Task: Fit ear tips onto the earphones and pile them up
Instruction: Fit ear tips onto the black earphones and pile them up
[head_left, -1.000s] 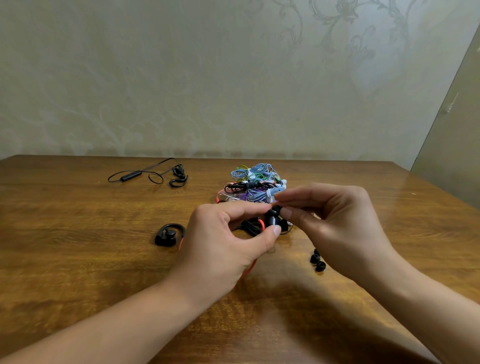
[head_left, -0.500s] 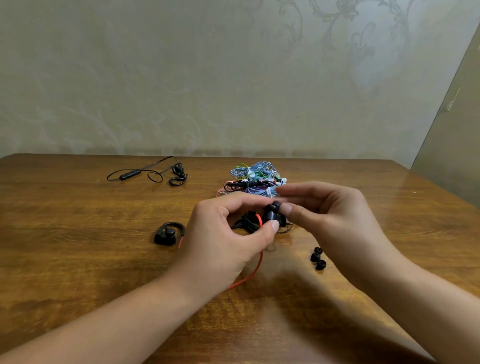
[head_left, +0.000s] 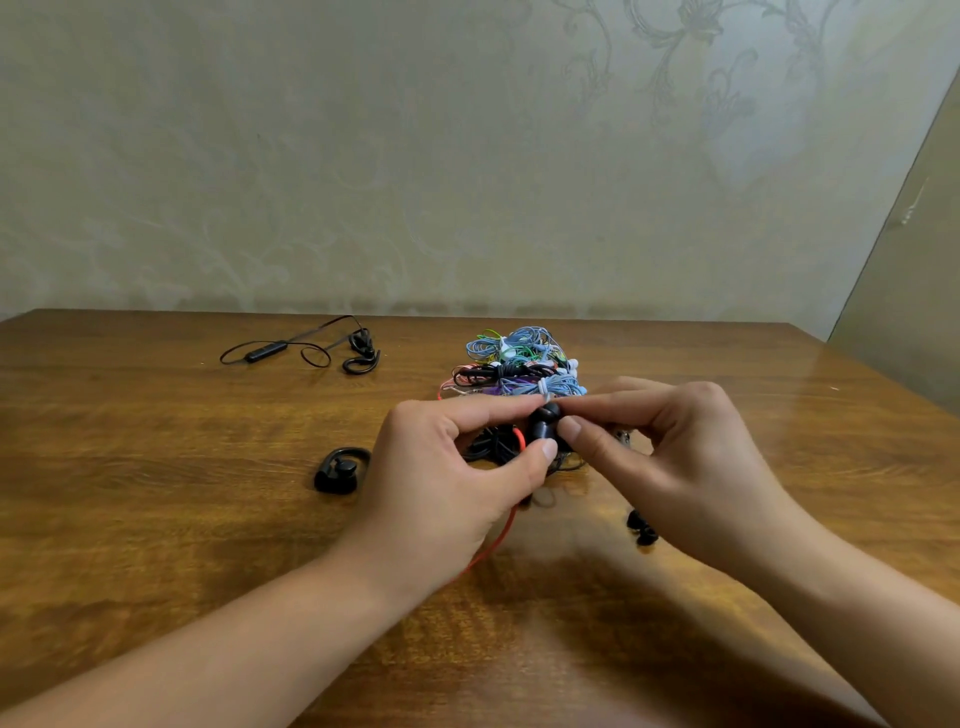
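The left hand (head_left: 447, 483) pinches a small black earbud (head_left: 543, 430) between thumb and forefinger, above the glossy brown wooden table (head_left: 156, 519). The right hand (head_left: 675, 467) meets it from the other side, its thumb and forefinger closed on the upper end of the same earbud, where a rounded black ear tip (head_left: 549, 412) sits; how far that tip is seated cannot be told. A thin red cable (head_left: 498, 540) runs from under the left palm down toward the left wrist. Just beyond the fingertips of both hands lies a heap of bundled earphones with blue, green, purple and black cords (head_left: 519, 364). Beside the left hand's knuckles, on the outer side, a black ear-hook earpiece (head_left: 340, 470) rests on the wood. Tucked against the right hand's heel lie a few loose black ear tips (head_left: 641, 527). Well beyond the left hand, a black corded neckband earphone set (head_left: 311, 348) lies spread out.
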